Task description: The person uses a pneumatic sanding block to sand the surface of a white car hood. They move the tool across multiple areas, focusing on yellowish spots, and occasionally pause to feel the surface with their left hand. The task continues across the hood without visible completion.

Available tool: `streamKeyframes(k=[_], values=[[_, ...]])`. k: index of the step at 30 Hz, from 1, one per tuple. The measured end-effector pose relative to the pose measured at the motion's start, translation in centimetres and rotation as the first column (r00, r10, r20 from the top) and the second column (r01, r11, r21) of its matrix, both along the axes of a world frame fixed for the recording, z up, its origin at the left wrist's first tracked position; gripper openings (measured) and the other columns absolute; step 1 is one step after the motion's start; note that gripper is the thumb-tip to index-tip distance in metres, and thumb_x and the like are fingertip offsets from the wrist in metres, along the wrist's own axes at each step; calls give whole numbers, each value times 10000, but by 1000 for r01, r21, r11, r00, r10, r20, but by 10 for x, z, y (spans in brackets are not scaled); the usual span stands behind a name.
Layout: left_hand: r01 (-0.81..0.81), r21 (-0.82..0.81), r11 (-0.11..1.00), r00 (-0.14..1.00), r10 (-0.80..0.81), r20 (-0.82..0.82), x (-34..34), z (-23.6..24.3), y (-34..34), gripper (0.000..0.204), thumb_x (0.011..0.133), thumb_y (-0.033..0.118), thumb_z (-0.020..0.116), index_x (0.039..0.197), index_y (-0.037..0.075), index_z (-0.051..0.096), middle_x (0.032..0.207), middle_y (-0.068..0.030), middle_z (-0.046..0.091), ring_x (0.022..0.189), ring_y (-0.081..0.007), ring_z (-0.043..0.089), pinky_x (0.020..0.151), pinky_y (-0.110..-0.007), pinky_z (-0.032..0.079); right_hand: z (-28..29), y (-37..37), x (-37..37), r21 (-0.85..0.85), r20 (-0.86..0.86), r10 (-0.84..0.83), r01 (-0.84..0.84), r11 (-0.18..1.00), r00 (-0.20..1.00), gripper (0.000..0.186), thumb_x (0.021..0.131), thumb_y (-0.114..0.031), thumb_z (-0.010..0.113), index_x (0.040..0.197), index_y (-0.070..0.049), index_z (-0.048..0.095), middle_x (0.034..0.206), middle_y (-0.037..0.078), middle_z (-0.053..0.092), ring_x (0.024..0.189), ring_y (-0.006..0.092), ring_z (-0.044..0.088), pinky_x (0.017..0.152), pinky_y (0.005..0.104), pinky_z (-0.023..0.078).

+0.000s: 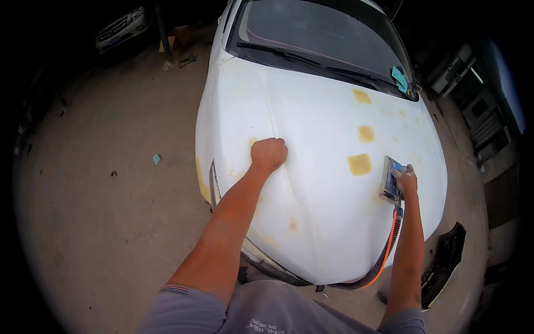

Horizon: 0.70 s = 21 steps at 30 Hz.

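Observation:
A white car hood (328, 222) spreads out in front of me, marked with several yellowish filler patches (360, 164). My right hand (406, 179) grips a blue rectangular power sander (391, 177) whose grey pad is tilted up on edge at the right side of the hood. Whether the pad touches the paint, I cannot tell. An orange line and a black ribbed hose (389, 245) trail from the sander over the hood's front edge. My left hand (269, 153), closed in a fist, rests on the left part of the hood beside a faint yellow spot.
Turquoise sanding sheets (399, 79) lie at the windshield's lower right corner, near the wipers (278, 53). A turquoise scrap (156, 159) is on the floor at left. A dark bumper-like part (445, 267) lies at the right. Farther back are another car (119, 30) and a cardboard box (179, 38).

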<state>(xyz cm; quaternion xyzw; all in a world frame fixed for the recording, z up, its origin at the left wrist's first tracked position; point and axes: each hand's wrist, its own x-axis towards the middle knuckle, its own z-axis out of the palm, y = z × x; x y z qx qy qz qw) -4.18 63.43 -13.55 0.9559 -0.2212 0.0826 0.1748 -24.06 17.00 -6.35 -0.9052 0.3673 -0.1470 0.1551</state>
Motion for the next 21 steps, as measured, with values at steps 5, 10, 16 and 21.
streamKeyframes(k=[5,10,16,21], values=[[-22,-37,999,992,26,121,4,-5,-5,250,927,274,599,826,73,709,822,-141,731,771,-353,712,683,-492,565,-5,42,-29,16,-14,31,-31,999,999,967,841,-482,809,1509,106,432,1251,288,708,1183,378,694,990,377,538],[-38,-8,999,989,38,142,3,-3,-5,248,949,270,587,852,76,707,825,-116,733,750,-328,712,651,-473,562,0,39,-31,-2,-36,33,-33,999,999,968,855,-479,819,1522,101,423,1301,277,693,1207,354,691,1003,369,532],[-30,-28,999,982,35,187,2,-7,-3,227,946,261,611,857,75,705,827,-118,732,754,-322,711,652,-460,564,12,21,-18,37,-30,-34,35,999,999,1009,859,-524,799,1515,129,396,1229,273,718,1151,357,710,975,372,544],[-27,-52,998,979,37,200,4,-10,-4,226,948,261,620,851,74,701,821,-119,730,735,-320,707,648,-458,563,-12,47,-33,-80,-12,171,-172,982,985,993,834,-455,838,1521,117,407,1191,257,733,1127,327,720,955,362,549]])
